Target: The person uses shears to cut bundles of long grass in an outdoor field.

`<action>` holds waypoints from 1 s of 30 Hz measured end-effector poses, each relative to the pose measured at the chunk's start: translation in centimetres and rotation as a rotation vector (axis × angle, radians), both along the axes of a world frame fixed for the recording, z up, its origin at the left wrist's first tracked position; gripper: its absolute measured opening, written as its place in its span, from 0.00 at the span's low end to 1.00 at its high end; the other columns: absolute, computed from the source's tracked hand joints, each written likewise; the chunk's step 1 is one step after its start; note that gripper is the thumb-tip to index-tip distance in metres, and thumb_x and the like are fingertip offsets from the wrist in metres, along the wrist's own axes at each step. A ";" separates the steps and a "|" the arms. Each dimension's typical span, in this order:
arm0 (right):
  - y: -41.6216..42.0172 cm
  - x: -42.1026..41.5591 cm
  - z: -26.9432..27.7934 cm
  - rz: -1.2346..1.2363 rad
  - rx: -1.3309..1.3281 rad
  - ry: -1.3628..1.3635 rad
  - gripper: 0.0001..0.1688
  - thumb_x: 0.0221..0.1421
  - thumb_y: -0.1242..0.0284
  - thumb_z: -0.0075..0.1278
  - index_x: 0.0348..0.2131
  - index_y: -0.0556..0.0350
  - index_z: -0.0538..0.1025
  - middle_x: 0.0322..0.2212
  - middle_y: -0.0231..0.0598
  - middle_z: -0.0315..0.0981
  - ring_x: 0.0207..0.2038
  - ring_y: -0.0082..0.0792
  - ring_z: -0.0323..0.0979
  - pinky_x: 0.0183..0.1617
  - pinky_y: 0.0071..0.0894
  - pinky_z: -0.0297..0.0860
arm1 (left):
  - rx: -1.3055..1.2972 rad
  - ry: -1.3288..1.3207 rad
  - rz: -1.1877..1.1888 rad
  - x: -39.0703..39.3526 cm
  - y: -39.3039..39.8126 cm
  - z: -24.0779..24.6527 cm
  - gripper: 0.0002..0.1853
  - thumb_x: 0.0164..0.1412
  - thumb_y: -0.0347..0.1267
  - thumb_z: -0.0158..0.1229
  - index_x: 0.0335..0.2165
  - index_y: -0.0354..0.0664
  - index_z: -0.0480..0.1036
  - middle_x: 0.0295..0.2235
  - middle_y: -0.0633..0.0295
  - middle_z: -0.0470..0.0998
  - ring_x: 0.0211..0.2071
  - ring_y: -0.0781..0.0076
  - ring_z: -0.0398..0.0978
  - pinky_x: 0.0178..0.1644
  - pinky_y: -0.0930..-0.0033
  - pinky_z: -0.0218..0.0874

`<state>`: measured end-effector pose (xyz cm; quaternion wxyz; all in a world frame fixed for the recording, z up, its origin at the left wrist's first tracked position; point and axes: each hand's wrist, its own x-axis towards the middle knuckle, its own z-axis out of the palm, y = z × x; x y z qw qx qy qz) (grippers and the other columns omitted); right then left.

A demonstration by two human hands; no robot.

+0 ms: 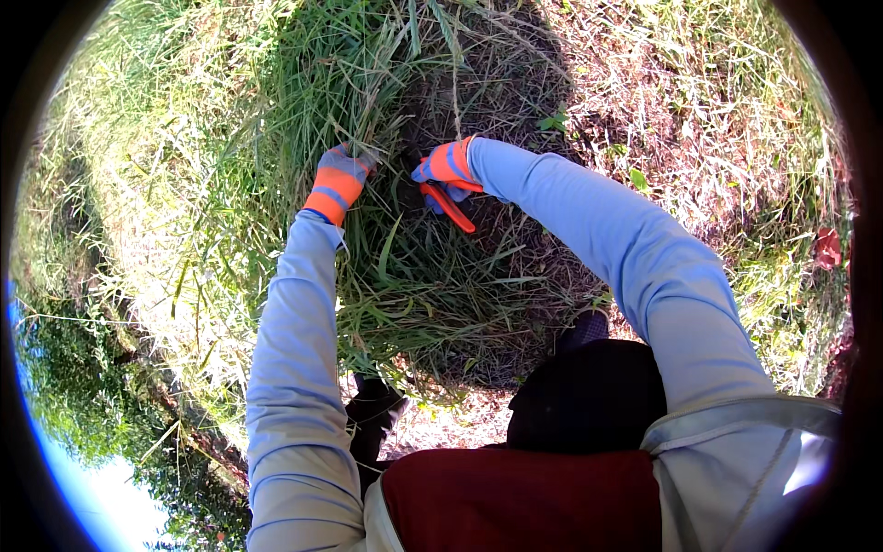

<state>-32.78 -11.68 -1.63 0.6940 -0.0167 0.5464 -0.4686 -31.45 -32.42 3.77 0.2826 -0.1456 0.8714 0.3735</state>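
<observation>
My left hand (339, 181), in an orange and grey work glove, is closed around grass stems (359, 131) at the edge of a tall green clump. To its right, a short gap away, my right hand (447, 164) wears a matching glove. It grips hand shears, probably pruning shears, by red handles (452, 209); one handle sticks out below the palm. The blades are hidden among the grass and behind the fingers. Long grass blades (390, 252) lie bent over just below both hands.
Dark, shaded soil with dry stalks (497, 90) lies beyond my right hand. Sunlit straw (662, 117) covers the ground to the right, with a red object (828, 248) at the far edge. My bent knee (593, 397) and shoe (585, 328) are close below. Leafy shrubs (76, 372) stand at left.
</observation>
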 end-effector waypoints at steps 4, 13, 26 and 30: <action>-0.5 1.2 -2.5 -0.033 0.013 0.116 0.18 0.54 0.60 0.39 0.27 0.57 0.70 0.19 0.40 0.72 0.21 0.33 0.71 0.18 0.32 0.63 | -0.098 0.081 0.132 0.1 0.3 -0.6 0.34 0.48 0.42 0.58 0.44 0.21 0.61 0.22 0.55 0.75 0.26 0.69 0.72 0.35 0.73 0.61; 3.7 4.0 1.0 -0.006 0.031 0.025 0.21 0.54 0.58 0.41 0.29 0.60 0.69 0.22 0.41 0.72 0.22 0.33 0.74 0.22 0.28 0.71 | -0.451 -0.063 -0.068 1.4 0.5 -1.5 0.51 0.39 0.51 0.63 0.53 0.28 0.51 0.51 0.42 0.60 0.52 0.50 0.60 0.55 0.65 0.52; 1.4 2.9 0.6 0.058 -0.002 -0.036 0.22 0.53 0.58 0.41 0.37 0.61 0.66 0.28 0.45 0.72 0.26 0.40 0.74 0.26 0.34 0.71 | -0.332 0.029 0.011 1.6 -2.0 -3.6 0.34 0.40 0.39 0.64 0.43 0.29 0.63 0.34 0.49 0.75 0.35 0.57 0.73 0.41 0.66 0.63; -0.6 0.2 -0.7 0.200 0.015 0.164 0.19 0.53 0.60 0.42 0.37 0.57 0.68 0.29 0.43 0.73 0.26 0.38 0.73 0.25 0.36 0.69 | -0.147 0.127 0.099 1.5 -0.6 -1.4 0.30 0.41 0.39 0.64 0.39 0.27 0.66 0.34 0.49 0.75 0.35 0.58 0.73 0.41 0.67 0.63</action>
